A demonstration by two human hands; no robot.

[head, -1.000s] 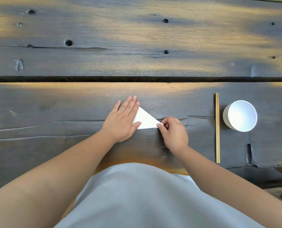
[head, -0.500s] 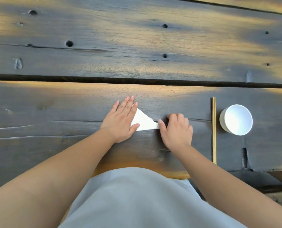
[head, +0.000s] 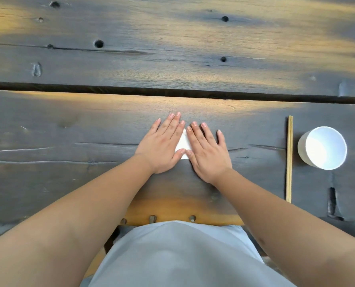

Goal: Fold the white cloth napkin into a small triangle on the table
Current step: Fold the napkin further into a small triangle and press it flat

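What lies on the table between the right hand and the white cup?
In the head view, only the pair of chopsticks lies between the right hand and the white cup; otherwise bare dark wood.

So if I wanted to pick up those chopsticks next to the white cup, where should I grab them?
Probably near the middle of the chopsticks, pinching the pair together from above. They lie flat on the table, side by side, pointing away from the person, so nothing sticks up to grab. Coming from their left side looks easiest, since the cup sits close on the right.
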